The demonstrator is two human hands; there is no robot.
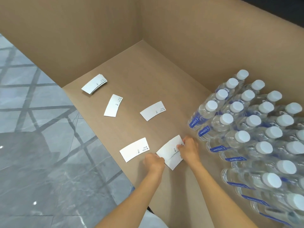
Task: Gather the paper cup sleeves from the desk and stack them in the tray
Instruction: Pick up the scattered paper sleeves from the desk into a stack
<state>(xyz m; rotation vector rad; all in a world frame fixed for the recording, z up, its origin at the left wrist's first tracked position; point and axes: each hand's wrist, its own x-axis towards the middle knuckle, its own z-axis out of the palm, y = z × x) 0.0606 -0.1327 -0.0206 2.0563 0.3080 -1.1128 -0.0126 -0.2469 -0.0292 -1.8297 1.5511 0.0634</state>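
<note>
Cardboard table (pixel 148 76), both hands on near sleeves.
Left hand (pixel 153 162) and right hand (pixel 189 148) pinch opposite ends of two overlapping sleeves (pixel 169 149).

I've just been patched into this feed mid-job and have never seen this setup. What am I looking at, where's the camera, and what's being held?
There is no machine here: a person works bare-handed, filmed by a head-worn camera looking down. The left hand and right hand hold two overlapping white sleeves on a brown cardboard surface. Three single sleeves lie loose: a near one, a middle one, a left one. A small stack lies farthest. Capped water bottles stand at right.
</note>
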